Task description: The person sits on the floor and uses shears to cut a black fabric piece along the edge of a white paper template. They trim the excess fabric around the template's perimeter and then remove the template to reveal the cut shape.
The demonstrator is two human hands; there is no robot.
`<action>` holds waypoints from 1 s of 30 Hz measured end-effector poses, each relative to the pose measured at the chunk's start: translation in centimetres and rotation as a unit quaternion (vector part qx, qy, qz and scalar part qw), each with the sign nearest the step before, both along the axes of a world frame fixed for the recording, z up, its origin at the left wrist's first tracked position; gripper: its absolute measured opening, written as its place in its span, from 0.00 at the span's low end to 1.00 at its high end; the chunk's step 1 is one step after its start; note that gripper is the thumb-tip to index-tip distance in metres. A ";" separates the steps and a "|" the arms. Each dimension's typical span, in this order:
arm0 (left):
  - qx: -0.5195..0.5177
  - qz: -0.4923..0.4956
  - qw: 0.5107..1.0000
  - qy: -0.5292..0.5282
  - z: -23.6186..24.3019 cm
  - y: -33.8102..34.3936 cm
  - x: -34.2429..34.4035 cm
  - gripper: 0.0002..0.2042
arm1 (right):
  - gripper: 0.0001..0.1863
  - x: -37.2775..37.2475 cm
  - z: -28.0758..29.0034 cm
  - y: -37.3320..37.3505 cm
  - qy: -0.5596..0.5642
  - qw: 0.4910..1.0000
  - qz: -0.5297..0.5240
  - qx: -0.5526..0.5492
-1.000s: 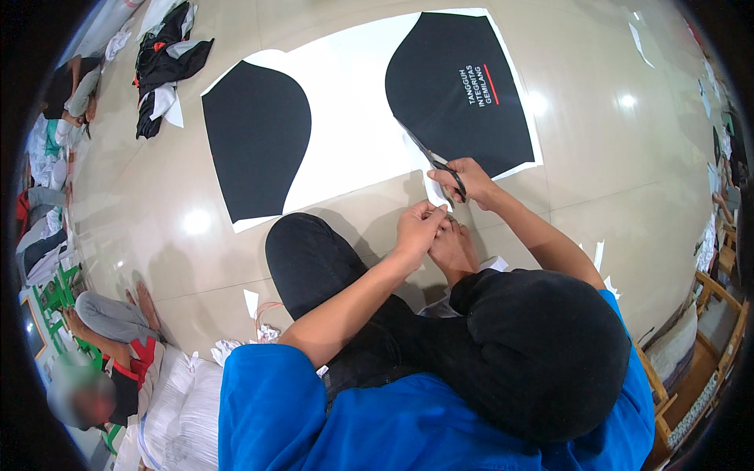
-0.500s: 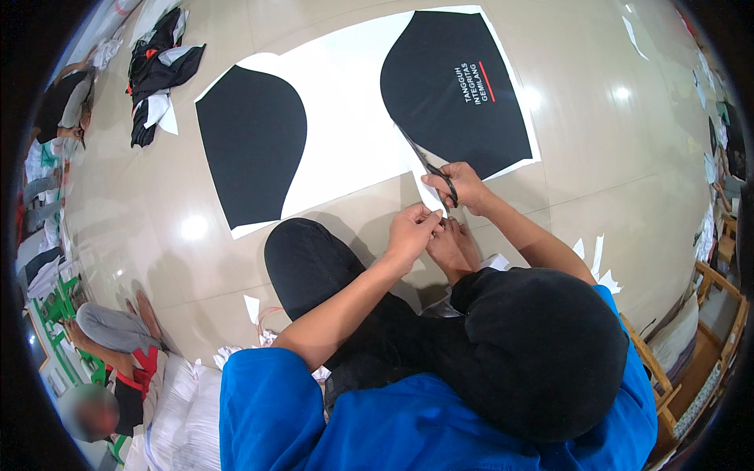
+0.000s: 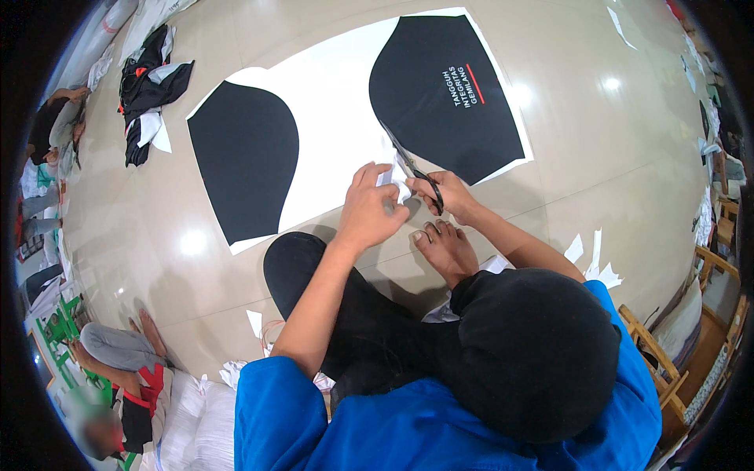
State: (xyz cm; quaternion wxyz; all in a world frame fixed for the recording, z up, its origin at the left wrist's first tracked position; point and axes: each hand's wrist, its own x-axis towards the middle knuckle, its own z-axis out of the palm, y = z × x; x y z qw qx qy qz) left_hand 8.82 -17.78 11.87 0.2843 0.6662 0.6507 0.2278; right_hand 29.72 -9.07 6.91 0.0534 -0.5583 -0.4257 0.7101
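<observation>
A large white sheet [image 3: 334, 110] lies on the floor, printed with two black curved panels. One black panel [image 3: 243, 157] is at the left; the other black panel [image 3: 440, 86], at the right, bears white lettering and a red line. My right hand [image 3: 448, 195] is closed round black-handled scissors [image 3: 402, 151], whose blades lie along the lower left edge of the right panel. Close by, my left hand [image 3: 367, 212] has its fingers curled at the sheet's near edge, with a crumpled white flap [image 3: 390, 174] at the fingertips. My bare foot [image 3: 446, 247] rests just below the scissors.
White scraps [image 3: 593, 263] lie on the tiled floor at the right. A black and white heap of cloth [image 3: 149, 90] is at the far left. Another person [image 3: 133, 385] sits at the lower left beside white sacks [image 3: 188, 416]. A wooden frame [image 3: 671, 361] stands at the right.
My left hand has moved up and left onto the sheet, and the white strip it pinched is now folded back. The scissors have shifted slightly left in my right hand.
</observation>
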 end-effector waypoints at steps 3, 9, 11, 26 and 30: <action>-0.029 -0.035 0.993 -0.113 -0.8 0.7 -1.2 0.07 | 0.26 -0.6 -0.1 0.7 -0.002 1.000 0.012 -0.003; -0.069 -0.001 0.978 -0.195 -1.7 1.0 -2.0 0.08 | 0.25 -1.2 -0.7 1.1 0.003 1.000 -0.002 0.009; -0.075 0.014 0.974 -0.215 -1.6 1.1 -2.0 0.09 | 0.26 -1.4 -0.5 1.1 -0.005 1.000 -0.002 0.010; -0.180 0.101 0.957 -0.206 -0.7 1.3 -3.5 0.13 | 0.27 -1.9 -1.4 -0.2 -0.010 0.999 -0.004 0.051; -0.170 0.137 0.948 -0.231 -1.1 1.3 -3.7 0.13 | 0.27 -1.9 -2.1 -0.5 -0.010 0.998 0.009 0.069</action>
